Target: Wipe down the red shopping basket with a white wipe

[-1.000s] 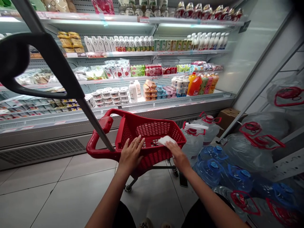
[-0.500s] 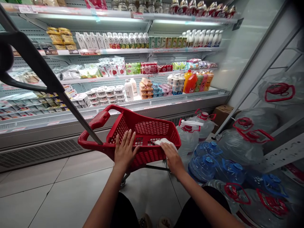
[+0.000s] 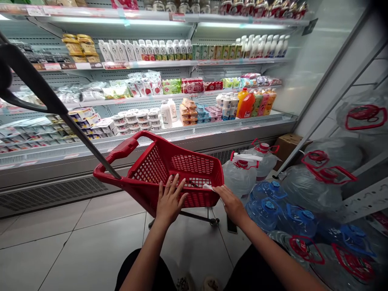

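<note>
Working at near rim of red cart, just in front of chiller.
Left hand spread across mid-rim, likely for steadying; right hand pinching white cloth at cart's end away from handle, probably for firm contact with rim.

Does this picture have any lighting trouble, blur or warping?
Head view: white strip lights glare below the upper shelf, while the clear water jugs with red handles look dimmer; head view: wide-angle stretch seems to slant the right side, and the upper right corner falls black; head view: the dark plastic grip looks soft at left, while the red plastic cart looks fairly crisp.
</note>
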Demonstrator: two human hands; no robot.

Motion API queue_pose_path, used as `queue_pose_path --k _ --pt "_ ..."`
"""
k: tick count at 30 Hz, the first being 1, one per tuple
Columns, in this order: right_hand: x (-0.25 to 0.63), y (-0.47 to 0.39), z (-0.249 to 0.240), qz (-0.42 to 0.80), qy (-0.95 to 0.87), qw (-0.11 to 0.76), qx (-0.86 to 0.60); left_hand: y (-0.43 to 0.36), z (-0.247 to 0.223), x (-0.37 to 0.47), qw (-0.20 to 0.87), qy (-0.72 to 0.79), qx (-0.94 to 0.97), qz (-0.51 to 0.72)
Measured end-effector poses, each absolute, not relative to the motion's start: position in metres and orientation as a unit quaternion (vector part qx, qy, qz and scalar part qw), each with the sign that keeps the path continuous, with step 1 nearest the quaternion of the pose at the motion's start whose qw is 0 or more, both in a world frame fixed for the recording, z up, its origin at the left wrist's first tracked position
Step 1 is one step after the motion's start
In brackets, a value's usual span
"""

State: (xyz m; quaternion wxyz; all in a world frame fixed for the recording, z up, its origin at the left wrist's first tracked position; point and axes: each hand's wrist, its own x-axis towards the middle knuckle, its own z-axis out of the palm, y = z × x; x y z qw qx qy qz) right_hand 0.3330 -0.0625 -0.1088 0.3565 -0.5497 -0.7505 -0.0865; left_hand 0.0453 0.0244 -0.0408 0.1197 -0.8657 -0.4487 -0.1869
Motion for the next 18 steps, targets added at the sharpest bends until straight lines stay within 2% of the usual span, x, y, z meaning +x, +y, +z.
queue_pose_path --k 5,11,18 --pt "0.317 -0.084 -0.108 -0.083 -0.763 0.347 -0.539 0.031 -0.042 0.043 0.117 -0.490 -0.840 -0.202" --pt "0.292 -0.108 -0.093 -0.045 -0.845 0.334 -0.415 0.030 -0.047 0.044 0.113 -0.554 -0.795 -0.221" --pt "0.292 -0.114 -0.092 -0.023 -0.892 0.301 -0.336 -0.009 -0.060 0.068 0.089 -0.488 -0.844 -0.206"
